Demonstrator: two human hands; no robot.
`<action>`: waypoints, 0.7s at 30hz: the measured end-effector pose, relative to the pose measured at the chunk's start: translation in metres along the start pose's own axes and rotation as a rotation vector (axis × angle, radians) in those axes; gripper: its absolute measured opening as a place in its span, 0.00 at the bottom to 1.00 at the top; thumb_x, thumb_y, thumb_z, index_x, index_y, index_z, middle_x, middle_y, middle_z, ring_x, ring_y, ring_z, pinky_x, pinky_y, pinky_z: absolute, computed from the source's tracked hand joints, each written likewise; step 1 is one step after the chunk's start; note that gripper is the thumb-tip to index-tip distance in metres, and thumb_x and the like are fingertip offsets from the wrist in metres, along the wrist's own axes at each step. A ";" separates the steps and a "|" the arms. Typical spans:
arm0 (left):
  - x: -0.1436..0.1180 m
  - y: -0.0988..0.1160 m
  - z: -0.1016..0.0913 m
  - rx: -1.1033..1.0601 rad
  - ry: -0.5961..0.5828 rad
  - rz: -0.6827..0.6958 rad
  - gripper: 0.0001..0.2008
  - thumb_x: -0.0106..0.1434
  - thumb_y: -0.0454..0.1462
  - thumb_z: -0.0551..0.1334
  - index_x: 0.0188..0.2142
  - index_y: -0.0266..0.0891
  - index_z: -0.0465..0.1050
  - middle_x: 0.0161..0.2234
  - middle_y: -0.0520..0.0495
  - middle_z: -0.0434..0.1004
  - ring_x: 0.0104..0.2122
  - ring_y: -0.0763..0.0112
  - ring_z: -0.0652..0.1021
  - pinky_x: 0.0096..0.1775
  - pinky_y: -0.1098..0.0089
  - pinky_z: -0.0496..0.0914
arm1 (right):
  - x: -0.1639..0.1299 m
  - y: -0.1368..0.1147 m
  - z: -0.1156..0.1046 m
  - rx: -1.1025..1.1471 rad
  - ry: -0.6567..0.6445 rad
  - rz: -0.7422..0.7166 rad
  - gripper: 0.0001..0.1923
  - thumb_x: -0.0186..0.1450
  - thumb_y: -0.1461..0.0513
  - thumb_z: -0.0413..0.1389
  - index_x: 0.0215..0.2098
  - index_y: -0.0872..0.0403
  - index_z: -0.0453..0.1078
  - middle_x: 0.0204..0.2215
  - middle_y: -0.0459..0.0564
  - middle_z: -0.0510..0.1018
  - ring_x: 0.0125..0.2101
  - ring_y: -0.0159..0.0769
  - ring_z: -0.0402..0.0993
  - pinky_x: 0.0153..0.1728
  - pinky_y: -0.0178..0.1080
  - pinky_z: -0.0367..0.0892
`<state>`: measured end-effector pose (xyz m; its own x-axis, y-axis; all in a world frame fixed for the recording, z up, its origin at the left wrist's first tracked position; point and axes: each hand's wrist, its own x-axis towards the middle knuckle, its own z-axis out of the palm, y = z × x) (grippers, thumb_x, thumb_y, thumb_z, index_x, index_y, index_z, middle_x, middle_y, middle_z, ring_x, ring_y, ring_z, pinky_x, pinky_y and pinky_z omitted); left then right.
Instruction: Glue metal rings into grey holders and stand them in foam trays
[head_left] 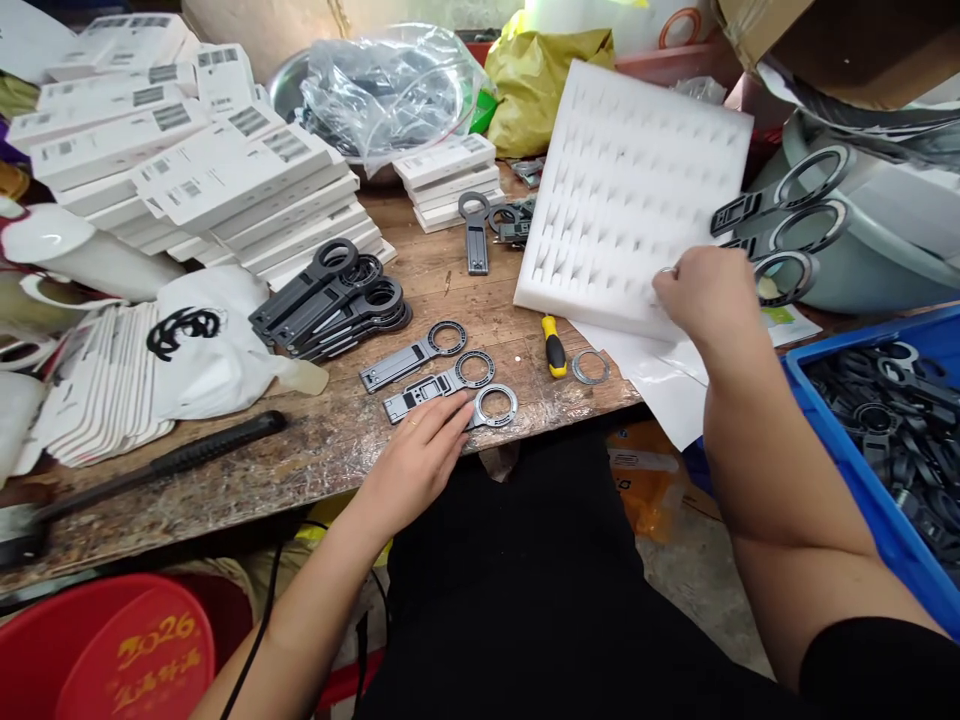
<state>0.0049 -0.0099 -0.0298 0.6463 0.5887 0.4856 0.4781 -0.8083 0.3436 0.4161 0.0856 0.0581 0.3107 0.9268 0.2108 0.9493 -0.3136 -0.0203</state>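
Observation:
My left hand (pixel 424 455) lies flat over the nearest of three grey ring-ended brackets at the table's front edge, fingers stretched out. That bracket's ring (pixel 497 405) shows beyond my fingertips; its body is mostly under my hand. The middle bracket (pixel 420 393) and the far bracket (pixel 397 365) lie beside it. My right hand (pixel 712 295) is closed at the lower right of a white foam block (pixel 622 190) with rows of slits. Whatever its fingers pinch is hidden. Ring-ended brackets (pixel 814 225) stick out just behind that hand. A yellow-black screwdriver (pixel 554 347) and thin metal ring (pixel 591 367) lie between my hands.
Stacked white boxes (pixel 247 180) and a pile of ring-ended brackets (pixel 330 300) stand at left. A long black-handled tool (pixel 217 443) lies near the front edge. A blue crate (pixel 825 410) of black parts is at right; a red bucket (pixel 45 640) sits below left.

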 end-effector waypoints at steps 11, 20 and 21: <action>0.040 0.025 -0.017 -0.953 0.113 -0.803 0.18 0.71 0.48 0.67 0.48 0.36 0.85 0.38 0.42 0.87 0.30 0.70 0.82 0.33 0.71 0.78 | -0.122 -0.123 -0.019 1.221 -0.716 -0.147 0.20 0.63 0.45 0.66 0.32 0.53 0.79 0.25 0.49 0.81 0.20 0.34 0.75 0.21 0.36 0.68; 0.049 0.019 -0.014 -0.839 0.221 -0.785 0.14 0.68 0.46 0.69 0.35 0.37 0.81 0.28 0.48 0.81 0.24 0.74 0.76 0.27 0.74 0.71 | -0.122 -0.142 -0.009 1.296 -0.604 -0.194 0.12 0.64 0.55 0.65 0.41 0.54 0.83 0.33 0.49 0.85 0.27 0.32 0.77 0.28 0.34 0.72; 0.050 0.017 -0.014 -0.665 0.283 -0.701 0.12 0.70 0.44 0.68 0.35 0.38 0.81 0.29 0.48 0.82 0.25 0.73 0.77 0.29 0.73 0.72 | -0.122 -0.145 -0.009 1.322 -0.521 -0.177 0.13 0.65 0.55 0.65 0.42 0.54 0.83 0.35 0.50 0.85 0.28 0.32 0.78 0.30 0.34 0.73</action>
<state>0.0371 0.0056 0.0117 0.1398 0.9795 0.1448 0.2114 -0.1724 0.9621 0.2401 0.0165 0.0439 -0.1076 0.9921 -0.0640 0.2327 -0.0374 -0.9718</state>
